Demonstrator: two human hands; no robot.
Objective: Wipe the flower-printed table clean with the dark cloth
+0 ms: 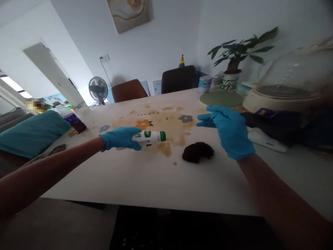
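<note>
My left hand (121,138), in a blue glove, is wrapped around a white bottle (153,136) with green print and a green cap. The bottle lies sideways with its cap pointing right, over a brownish wet spill (164,149) on the white table (145,182). Whether it touches the tabletop I cannot tell. To the right, my gloved right hand (229,130) holds nothing, its fingers stretched leftward and partly apart. Just left of that hand, a dark brown, crumpled lump (197,152), perhaps a wet cloth or sponge, rests on the table.
At right stand a glass-domed appliance (281,92), a green round mat (221,99), a can (205,84) and a potted plant (230,78). A bottle of dark liquid (78,123) is at the left. Chairs (129,91) and a fan (98,89) stand beyond the table.
</note>
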